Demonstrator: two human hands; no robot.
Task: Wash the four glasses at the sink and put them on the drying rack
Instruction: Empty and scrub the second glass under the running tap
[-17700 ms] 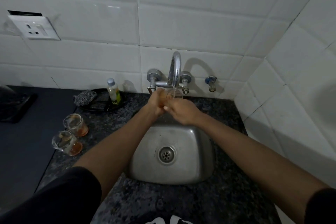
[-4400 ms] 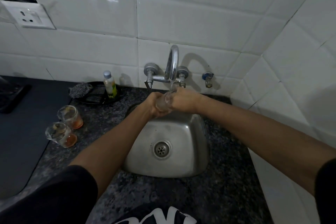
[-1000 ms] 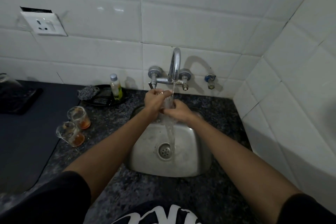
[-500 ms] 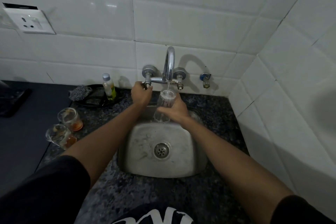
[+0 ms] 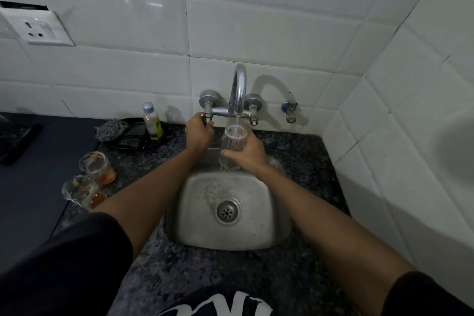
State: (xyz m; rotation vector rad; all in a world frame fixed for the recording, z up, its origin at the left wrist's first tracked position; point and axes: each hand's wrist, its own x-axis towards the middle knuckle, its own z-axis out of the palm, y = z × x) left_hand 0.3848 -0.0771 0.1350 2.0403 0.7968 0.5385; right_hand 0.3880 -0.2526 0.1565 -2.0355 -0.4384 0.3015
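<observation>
Right grip (image 5: 247, 152) around upright glass (image 5: 232, 145)

Three glasses in view: one clear glass (image 5: 232, 146) under the spout, two dirty glasses (image 5: 96, 167) (image 5: 80, 191) with orange residue on the counter. One steel sink (image 5: 195, 226), one faucet (image 5: 238, 90) with two knobs, one separate wall tap (image 5: 289, 110). One small bottle (image 5: 151, 120), one scrubber (image 5: 110, 130), one black tray (image 5: 133, 141), one wall socket (image 5: 38, 29), two hands (image 5: 198, 133) (image 5: 250, 152).
</observation>
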